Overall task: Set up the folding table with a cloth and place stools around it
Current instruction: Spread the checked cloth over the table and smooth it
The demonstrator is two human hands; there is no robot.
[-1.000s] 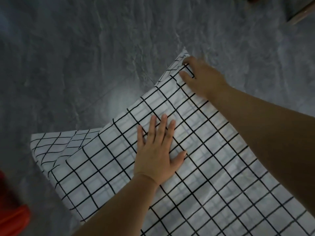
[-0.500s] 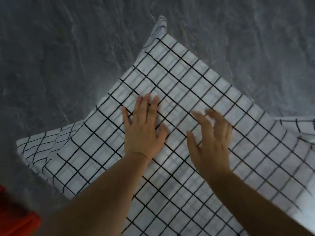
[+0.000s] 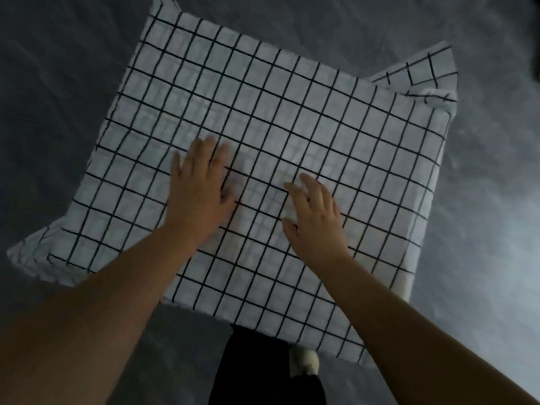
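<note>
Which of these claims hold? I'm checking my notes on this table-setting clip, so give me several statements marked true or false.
1. The cloth is white with a black grid. True.
2. Both hands lie on the cloth. True: the left hand is pressed flat and the right hand is beside it.
3. The right hand grips a far corner of the cloth. False: it lies near the middle, fingers spread.
4. A stool stands on the cloth. False: only the hands are on it.
5. The floor around is grey. True.
</note>
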